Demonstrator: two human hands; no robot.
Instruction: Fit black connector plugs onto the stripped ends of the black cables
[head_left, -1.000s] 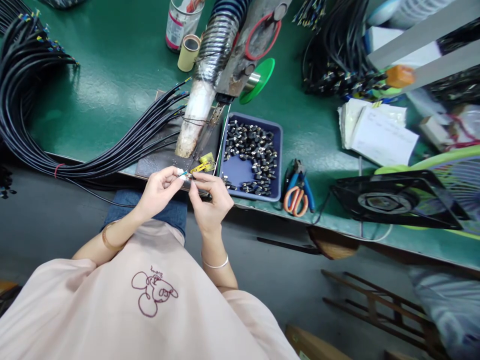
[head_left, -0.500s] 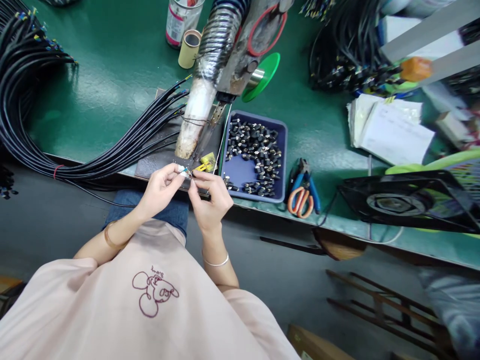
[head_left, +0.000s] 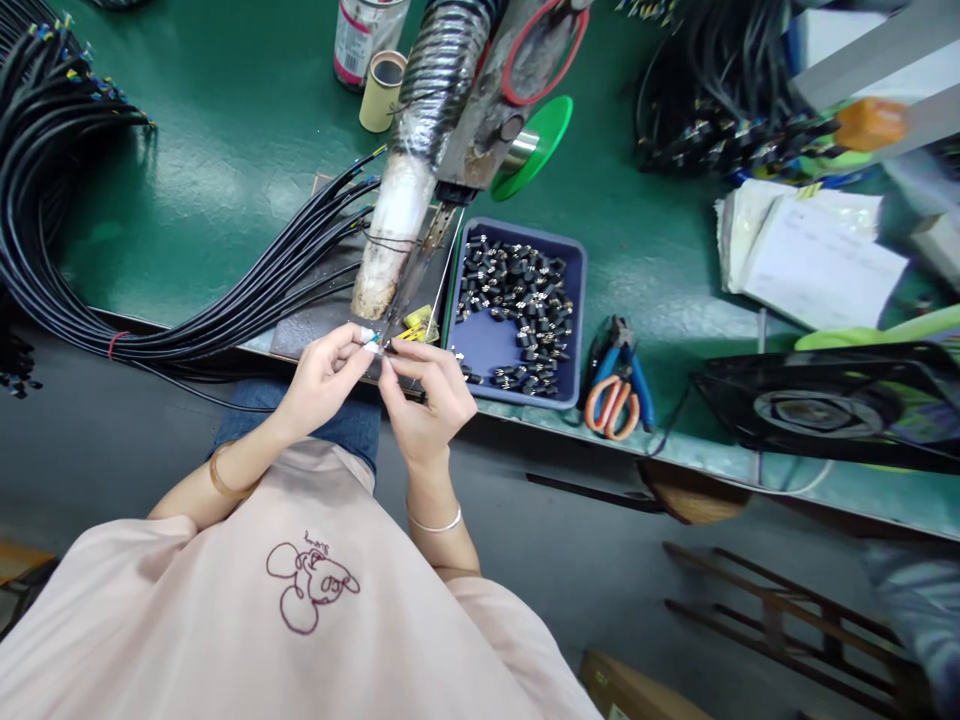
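Observation:
My left hand (head_left: 322, 378) and my right hand (head_left: 429, 395) meet fingertip to fingertip at the front edge of the green bench (head_left: 225, 160). The left fingers pinch the stripped, coloured end of a thin wire (head_left: 372, 341). The right fingers are pinched on a tiny dark part beside it, too small to name. Just behind them lie a dark metal plate (head_left: 315, 320), a yellow piece (head_left: 416, 322) and the tip of a taped tool (head_left: 394, 240). A blue tray (head_left: 574, 330) of several small black connectors sits to the right of my hands.
A thick bundle of black cables (head_left: 112, 290) sweeps in from the left. Orange-and-blue cutters (head_left: 619, 385) lie right of the tray. A black fan (head_left: 825, 410), papers (head_left: 817, 260), a green spool (head_left: 536, 145), a can (head_left: 364, 40) and a paper tube (head_left: 381, 90) stand around.
The view has shifted a little, so the tray and cutters sit further right in the picture. My hands stay pinched together at the same spot.

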